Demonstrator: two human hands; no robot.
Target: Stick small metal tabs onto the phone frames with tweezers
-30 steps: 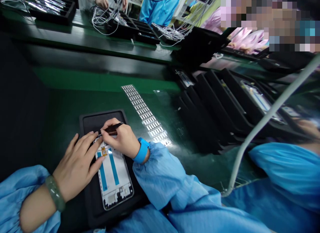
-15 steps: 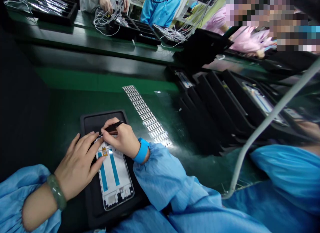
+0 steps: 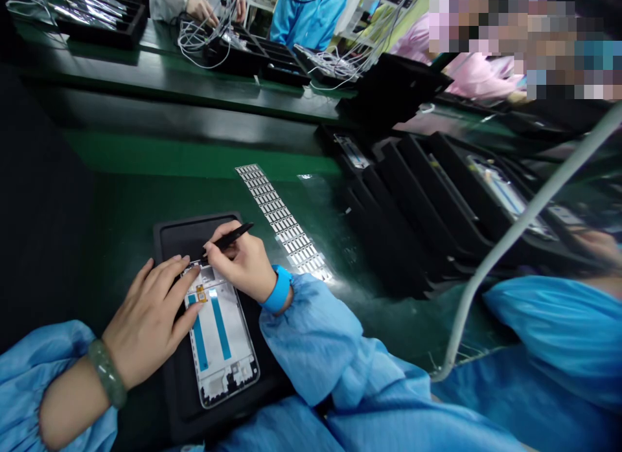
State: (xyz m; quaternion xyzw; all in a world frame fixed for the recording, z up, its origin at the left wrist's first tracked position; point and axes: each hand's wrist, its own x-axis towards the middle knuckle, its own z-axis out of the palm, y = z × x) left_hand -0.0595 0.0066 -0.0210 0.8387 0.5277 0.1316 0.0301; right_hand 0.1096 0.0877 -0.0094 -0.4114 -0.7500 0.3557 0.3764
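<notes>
A phone frame (image 3: 241, 339) with two blue strips and a small gold-coloured connector lies in a black foam tray (image 3: 168, 235). My left hand (image 3: 148, 319) is open, its fingers stretched over the frame's upper left side, with fingertips at the top edge. In my closed right hand (image 3: 245, 264) is a slim black tool (image 3: 236, 236), shaped like tweezers, held like a pen. Its lower end is near the frame's top edge; my fingers partly hide it, and I cannot tell whether it touches.
A sheet of small white-and-black stickers (image 3: 282, 219) lies beyond my right hand. Black foam trays (image 3: 403, 206) lean in a stack at right, near a grey cable (image 3: 486, 271). Across the bench, other people work by boxes of white cables (image 3: 199, 41).
My right hand has shifted slightly right and up from the frame's top, and more of the black tool shows. My left hand stays on the frame.
</notes>
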